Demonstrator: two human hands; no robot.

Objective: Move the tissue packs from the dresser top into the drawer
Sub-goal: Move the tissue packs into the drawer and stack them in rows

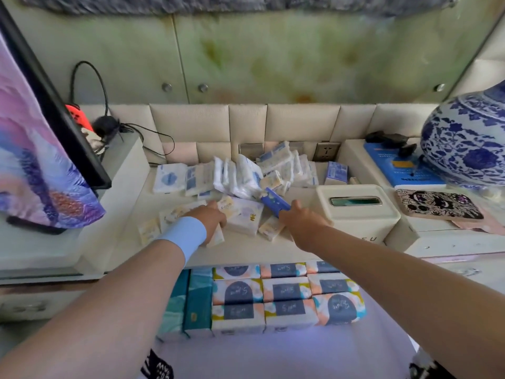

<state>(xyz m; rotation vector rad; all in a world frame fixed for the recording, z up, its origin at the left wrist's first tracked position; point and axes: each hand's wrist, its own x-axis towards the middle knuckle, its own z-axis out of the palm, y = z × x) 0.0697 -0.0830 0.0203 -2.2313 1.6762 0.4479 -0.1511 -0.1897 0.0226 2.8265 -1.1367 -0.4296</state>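
Several small tissue packs lie heaped on the cream dresser top, most in a pile near the back. My left hand, with a light blue wristband, is closed around a pale pack at the front of the heap. My right hand grips the near end of a dark blue pack. A larger white pack lies between the hands. Below the dresser edge the open drawer holds rows of bigger patterned tissue packs.
A cream tissue box stands just right of my right hand. Further right are a patterned phone case, a blue booklet and a blue-and-white vase. A screen with draped cloth and cables occupy the left.
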